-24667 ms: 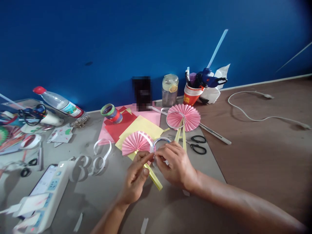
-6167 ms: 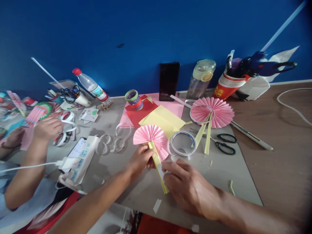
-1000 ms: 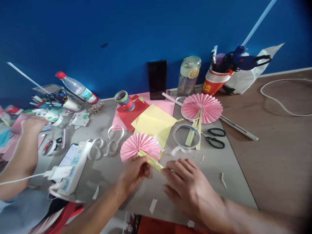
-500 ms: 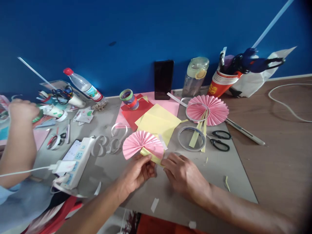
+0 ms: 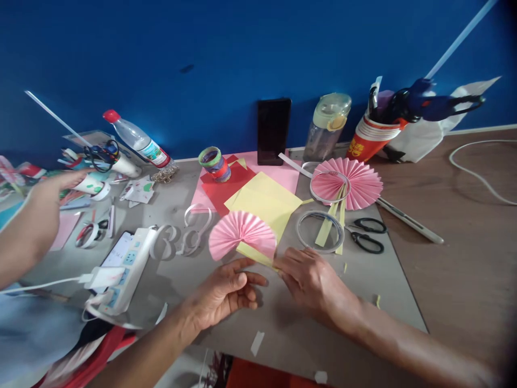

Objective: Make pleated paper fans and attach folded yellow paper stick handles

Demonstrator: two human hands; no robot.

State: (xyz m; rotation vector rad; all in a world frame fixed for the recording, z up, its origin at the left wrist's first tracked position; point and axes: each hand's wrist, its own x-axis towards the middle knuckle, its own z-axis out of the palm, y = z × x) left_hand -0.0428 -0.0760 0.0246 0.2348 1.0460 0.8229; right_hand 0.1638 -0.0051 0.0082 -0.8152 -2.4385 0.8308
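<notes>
A pink pleated paper fan (image 5: 242,236) with a yellow strip handle (image 5: 253,253) is tilted up just above the grey table top (image 5: 355,302). My right hand (image 5: 309,276) pinches the right end of that yellow handle. Below the fan is my left hand (image 5: 226,288), fingers loosely apart and holding nothing. A second pink fan (image 5: 355,182) with yellow strips lies farther back on the right, with a tape ring (image 5: 328,187) on it. Another clear tape ring (image 5: 319,231) lies in front of my right hand.
Yellow paper (image 5: 269,200) and red paper (image 5: 222,187) lie behind the fan. Black scissors (image 5: 365,235), a phone (image 5: 273,131), a jar (image 5: 332,126), red cups (image 5: 369,144) and a tape roll (image 5: 214,161) stand around. A power strip (image 5: 127,263) and another person's arm (image 5: 28,226) are at the left.
My left hand has let go of the fan and dropped below it with fingers apart. My right hand now holds the yellow handle alone. The other person's arm reached forward.
</notes>
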